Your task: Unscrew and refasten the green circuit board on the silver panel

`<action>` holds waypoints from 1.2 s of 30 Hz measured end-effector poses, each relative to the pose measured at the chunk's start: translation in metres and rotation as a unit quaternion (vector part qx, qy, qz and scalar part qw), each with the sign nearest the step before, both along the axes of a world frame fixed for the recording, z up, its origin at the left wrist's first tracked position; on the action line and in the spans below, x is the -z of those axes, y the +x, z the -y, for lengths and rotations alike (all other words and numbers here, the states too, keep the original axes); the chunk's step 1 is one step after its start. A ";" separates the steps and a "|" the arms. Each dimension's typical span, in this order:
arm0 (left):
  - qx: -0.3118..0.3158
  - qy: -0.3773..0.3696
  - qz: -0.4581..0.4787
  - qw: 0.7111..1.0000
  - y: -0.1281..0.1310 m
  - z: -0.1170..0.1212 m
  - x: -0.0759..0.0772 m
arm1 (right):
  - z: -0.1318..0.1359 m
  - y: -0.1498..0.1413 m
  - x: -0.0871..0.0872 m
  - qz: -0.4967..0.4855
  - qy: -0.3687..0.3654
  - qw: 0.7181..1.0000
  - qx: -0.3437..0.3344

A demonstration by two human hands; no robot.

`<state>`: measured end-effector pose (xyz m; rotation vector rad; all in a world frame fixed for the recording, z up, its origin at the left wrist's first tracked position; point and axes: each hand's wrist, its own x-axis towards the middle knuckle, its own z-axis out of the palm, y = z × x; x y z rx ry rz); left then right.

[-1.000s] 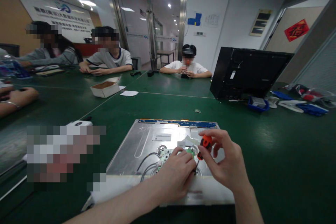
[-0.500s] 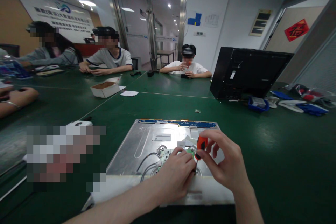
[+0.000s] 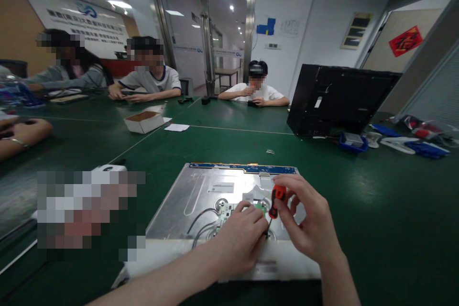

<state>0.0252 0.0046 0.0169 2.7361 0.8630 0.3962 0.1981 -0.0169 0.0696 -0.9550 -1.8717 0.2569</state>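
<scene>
One tilted orange-and-black-handled screwdriver (image 3: pixel 277 195) is pinched by the right hand (image 3: pixel 311 217), beside the left hand (image 3: pixel 241 229), half-curled over a green circuit board (image 3: pixel 225 211) on a silver metal panel (image 3: pixel 175 208); any grip there is hidden. Beyond the right hand, a grey block (image 3: pixel 351 138) is held in a blue plastic tray (image 3: pixel 353 148); beyond the left, an open white cardboard box (image 3: pixel 145 125).

On the green bench (image 3: pixel 394 210) I see an open box (image 3: pixel 145 127) beside a sheet of paper (image 3: pixel 177 127). At right I distinguish a large black casing (image 3: pixel 344 95), standing on edge, with a blue tray (image 3: pixel 353 149) just in front of it. At far left-centre, a person (image 3: pixel 163 81) in dark-trimmed white sits with forearms resting. Behind: glass door (image 3: pixel 186 24). Upper right: red poster (image 3: pixel 405 41). Upper left: lettered sign (image 3: pixel 82 25), with a blue emblem.
</scene>
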 end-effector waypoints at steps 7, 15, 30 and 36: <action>-0.001 -0.001 0.001 1.000 0.000 0.001 0.000 | -0.002 0.001 0.004 0.022 0.013 0.999 0.029; -0.003 0.001 0.001 1.000 0.000 0.001 -0.002 | -0.002 -0.001 0.007 -0.007 -0.011 0.999 0.046; -0.007 0.001 0.003 1.000 0.000 0.001 -0.002 | -0.003 0.001 0.008 0.011 -0.005 0.999 0.041; -0.003 -0.001 -0.001 1.000 0.000 0.001 -0.003 | -0.004 0.001 0.010 -0.005 -0.020 0.999 0.037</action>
